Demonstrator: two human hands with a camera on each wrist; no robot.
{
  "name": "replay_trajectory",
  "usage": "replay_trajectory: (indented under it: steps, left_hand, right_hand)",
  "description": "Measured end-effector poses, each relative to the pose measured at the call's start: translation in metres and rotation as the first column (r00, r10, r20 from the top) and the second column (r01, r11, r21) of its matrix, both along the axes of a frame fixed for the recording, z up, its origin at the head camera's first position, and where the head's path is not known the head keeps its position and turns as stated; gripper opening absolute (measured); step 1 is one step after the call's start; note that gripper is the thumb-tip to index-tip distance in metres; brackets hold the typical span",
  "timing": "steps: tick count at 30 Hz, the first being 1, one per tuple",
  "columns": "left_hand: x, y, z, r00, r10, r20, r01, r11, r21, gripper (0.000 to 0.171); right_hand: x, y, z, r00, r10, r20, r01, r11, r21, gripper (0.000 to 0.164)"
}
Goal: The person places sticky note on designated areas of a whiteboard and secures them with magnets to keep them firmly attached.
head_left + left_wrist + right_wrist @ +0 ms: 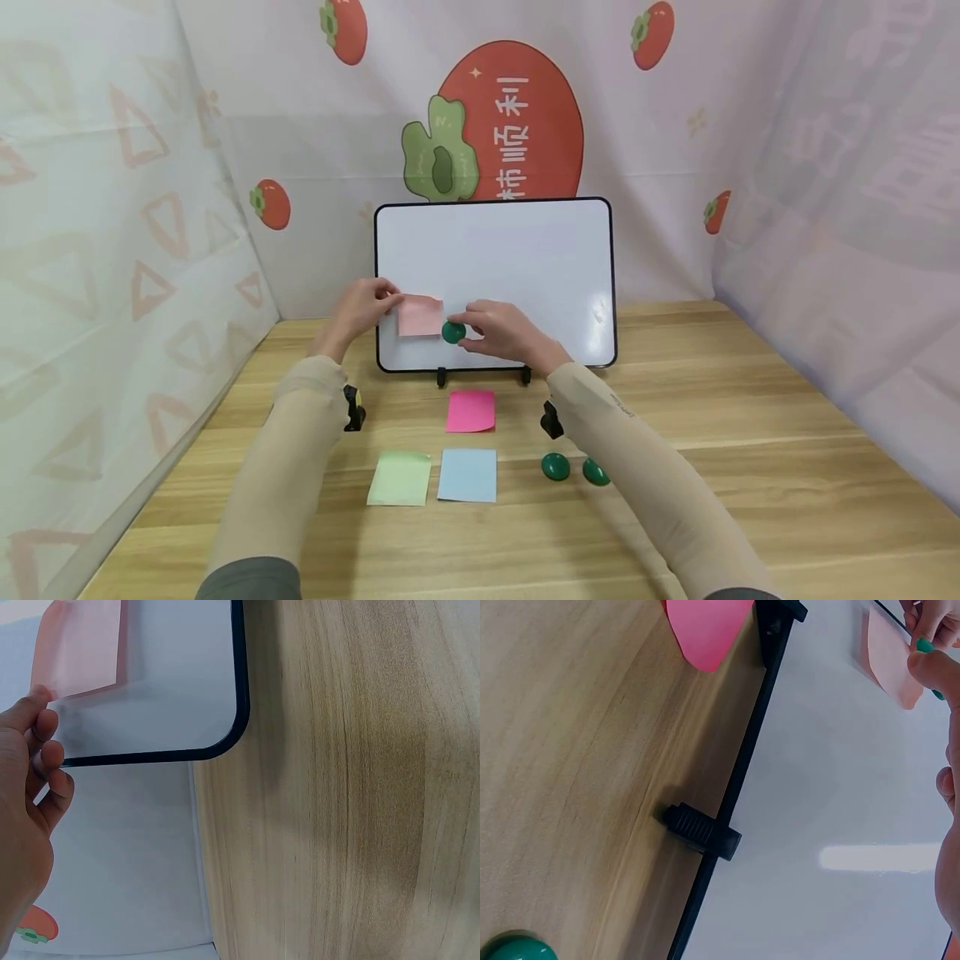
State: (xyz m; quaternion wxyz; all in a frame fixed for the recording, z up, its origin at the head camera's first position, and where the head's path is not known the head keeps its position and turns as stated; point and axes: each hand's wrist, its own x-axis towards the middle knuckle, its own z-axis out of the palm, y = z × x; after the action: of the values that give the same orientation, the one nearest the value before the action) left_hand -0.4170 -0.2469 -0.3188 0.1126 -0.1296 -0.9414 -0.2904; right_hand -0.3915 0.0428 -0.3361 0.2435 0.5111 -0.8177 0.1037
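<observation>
Sleeves: beige cloth (277, 467) covered both forearms, which reached in over the desk (750, 400) toward its far edge.
Front notes: a pale green note (400, 479) lay flat on the desk, left of a light blue note (467, 475), the two just apart and nearer the desk's left edge than its right.
Loose discs: two domed green pieces (556, 467) sat side by side, right of the blue note; the sleeve ran close by the right-hand one.
Bright pink note: this square (471, 412) lay beyond the blue one, in front of the board.
Right hand: its thumb and finger (498, 329) pinched a green disc (453, 332) at the pale pink note's right edge; whether the disc touched the board could not be told.
Left hand: its thumb and fingertips (362, 305) pinched the note's upper left corner.
Pale pink note: it (420, 316) was at the whiteboard's lower left.
Whiteboard: black-rimmed, it (517, 258) stood on black feet (441, 378) near the desk's far edge.
Backdrop: persimmon-printed cloth (675, 150) hung behind.
</observation>
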Motion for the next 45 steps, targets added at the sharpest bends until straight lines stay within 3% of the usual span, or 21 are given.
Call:
replay_trajectory:
  steps: [15, 22, 29, 45]
  left_hand:
    - [-0.002, 0.003, -0.003, 1.000, -0.020, -0.006, 0.020, 1.000, -0.017, 0.026]
    - [-0.008, 0.004, -0.006, 0.999, -0.043, -0.025, 0.043, 0.999, -0.001, 0.026]
    - [-0.007, 0.004, -0.009, 1.000, -0.022, -0.021, 0.022, 1.000, 0.007, 0.025]
    - [-0.004, 0.001, -0.007, 0.999, -0.021, -0.029, 0.021, 1.000, -0.003, 0.024]
  right_hand:
    - [-0.021, -0.032, 0.000, 0.990, -0.090, -0.106, 0.092, 0.996, 0.009, 0.030]
    - [-0.029, -0.051, 0.002, 0.987, -0.147, -0.069, 0.148, 0.989, -0.002, 0.038]
    - [-0.039, -0.069, 0.003, 0.977, -0.208, -0.054, 0.209, 0.978, 0.011, 0.038]
    - [-0.051, -0.079, -0.001, 0.956, -0.281, -0.078, 0.282, 0.960, -0.007, 0.036]
